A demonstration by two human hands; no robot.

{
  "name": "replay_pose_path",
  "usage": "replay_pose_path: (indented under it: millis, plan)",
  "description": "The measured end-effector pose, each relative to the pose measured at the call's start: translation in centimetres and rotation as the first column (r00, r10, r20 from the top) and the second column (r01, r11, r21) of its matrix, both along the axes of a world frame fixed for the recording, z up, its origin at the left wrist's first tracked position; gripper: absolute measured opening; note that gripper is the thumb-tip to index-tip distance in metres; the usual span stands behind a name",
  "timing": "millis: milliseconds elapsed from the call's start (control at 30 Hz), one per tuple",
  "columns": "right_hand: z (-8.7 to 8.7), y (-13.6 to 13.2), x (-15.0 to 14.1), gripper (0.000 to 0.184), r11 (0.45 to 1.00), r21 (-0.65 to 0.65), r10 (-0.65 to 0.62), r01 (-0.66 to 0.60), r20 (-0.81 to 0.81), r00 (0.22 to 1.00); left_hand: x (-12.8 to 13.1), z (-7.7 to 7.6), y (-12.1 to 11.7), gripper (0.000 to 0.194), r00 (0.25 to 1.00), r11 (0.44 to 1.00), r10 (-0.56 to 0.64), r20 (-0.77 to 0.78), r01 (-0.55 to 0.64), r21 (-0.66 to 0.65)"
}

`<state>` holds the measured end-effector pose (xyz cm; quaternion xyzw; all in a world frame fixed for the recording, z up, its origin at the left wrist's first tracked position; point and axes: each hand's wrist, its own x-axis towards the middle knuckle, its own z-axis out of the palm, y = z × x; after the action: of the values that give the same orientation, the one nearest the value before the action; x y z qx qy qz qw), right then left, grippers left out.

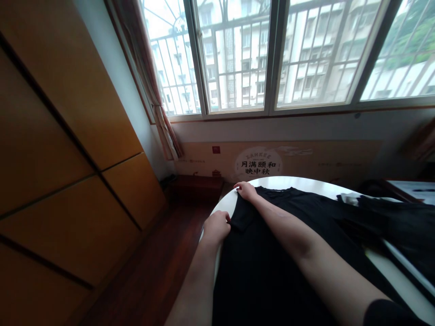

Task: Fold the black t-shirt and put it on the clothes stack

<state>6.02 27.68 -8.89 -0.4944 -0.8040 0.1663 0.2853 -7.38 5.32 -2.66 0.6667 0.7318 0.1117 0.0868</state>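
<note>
Head view is showing the left hand [216, 225] pinching a sleeve [245, 216] with its fingers [228, 218]; the right hand [247, 191] is touching the sleeve's far corner, though whether it is gripping I cannot tell. Pulling evenly should be keeping the edge straight. The black shirt [268, 276] is lying spread on the white counter [299, 182], looking plain and mostly flat, its collar [279, 190] facing far.
</note>
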Motion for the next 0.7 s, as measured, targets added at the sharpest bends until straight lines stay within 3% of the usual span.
replay_pose_path:
  millis: [67,133,233,367,500,600,700]
  plan:
    - [0.3,-0.4,0.3,0.025,0.998,0.063,0.017,-0.017,0.003,1.000,0.3,0.0,0.0,0.030,0.996,0.990,-0.092,0.005,0.091,0.109]
    - [0.9,-0.7,0.8,0.030,0.992,0.124,0.032,-0.031,-0.007,0.999,0.9,-0.1,0.1,0.038,0.964,0.943,-0.259,0.052,0.241,0.229]
    - [1.9,-1.9,2.1,0.037,0.977,0.197,0.089,-0.084,-0.013,0.996,1.7,-0.5,0.3,0.043,0.884,0.877,-0.445,0.142,0.398,0.271]
    - [1.8,-5.1,3.8,0.040,0.947,0.200,0.238,-0.250,0.082,0.968,1.8,-1.0,0.6,0.039,0.901,0.905,-0.414,0.133,0.392,0.167]
    - [0.3,-7.3,4.4,0.054,0.926,0.072,0.341,-0.369,0.254,0.905,1.3,-1.5,0.9,0.050,0.905,0.907,-0.415,0.095,0.404,0.118]
    - [-0.1,-7.1,4.3,0.061,0.937,-0.014,0.331,-0.348,0.348,0.877,1.3,-2.0,1.2,0.062,0.924,0.924,-0.381,0.041,0.382,-0.019]
    - [0.6,-6.2,4.5,0.063,0.963,-0.047,0.259,-0.264,0.408,0.875,1.6,-2.2,1.3,0.067,0.935,0.927,-0.350,-0.050,0.339,-0.159]
